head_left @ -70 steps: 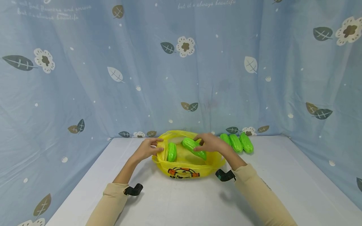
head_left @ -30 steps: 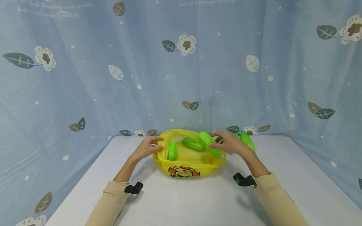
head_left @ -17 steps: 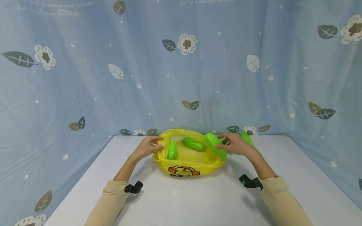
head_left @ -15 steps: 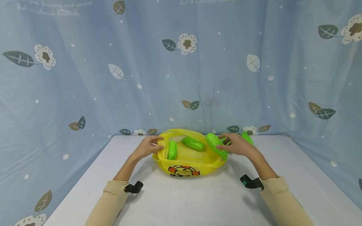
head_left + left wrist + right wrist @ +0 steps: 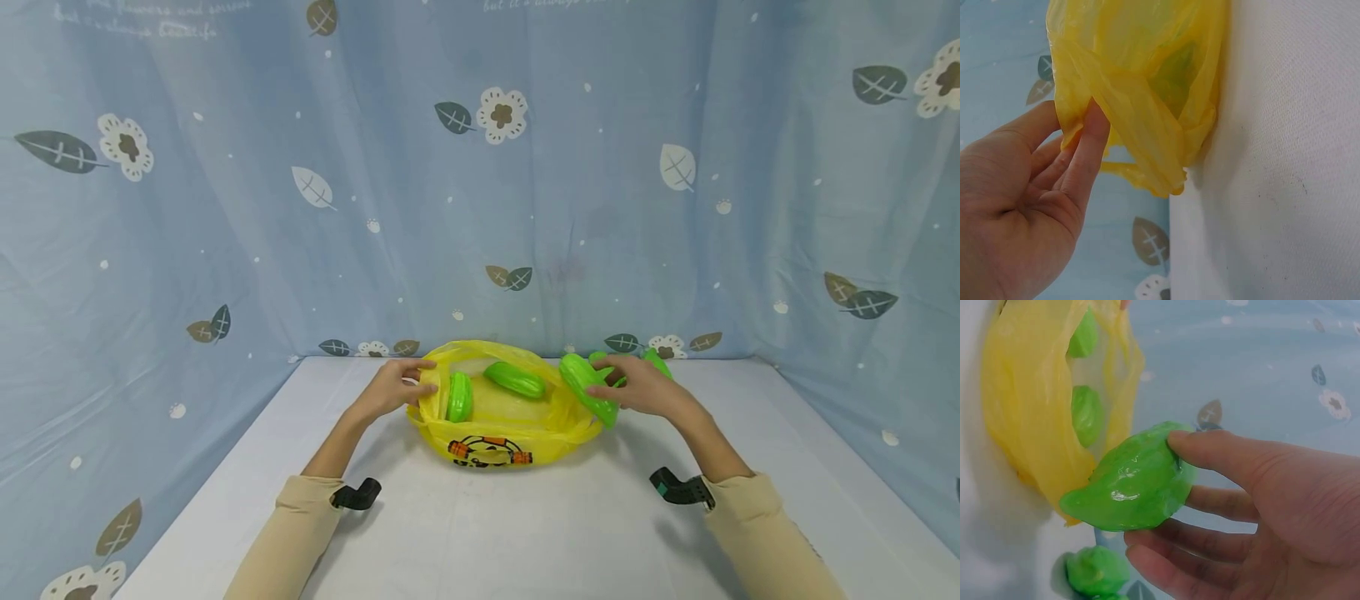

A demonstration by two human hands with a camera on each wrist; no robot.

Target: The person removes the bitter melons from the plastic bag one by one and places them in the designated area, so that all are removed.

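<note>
My left hand (image 5: 393, 387) pinches the left rim of a yellow plastic bag (image 5: 495, 446), which lies with its mouth wide. Two shiny green toy vegetables show inside: one upright at the left (image 5: 460, 397), one slanted at the back (image 5: 515, 380). They are long, ridged and pointed, like bitter melons. Just beyond the bag's right rim, my right hand (image 5: 637, 385) holds another toy bitter melon (image 5: 1138, 481) between thumb and fingers, its tip towards the bag. In the left wrist view, thumb and fingertips clasp the bag's thin film (image 5: 1141, 119).
More green toy bitter melons lie right of the bag at the table's back, one (image 5: 657, 363) partly hidden behind the right hand. A blue patterned curtain (image 5: 480, 208) hangs around the white table (image 5: 495, 533).
My right hand has carried the toy bitter melon rightwards, from over the bag's inside to its right rim. A second one now shows in the bag. The left hand has stayed put.
</note>
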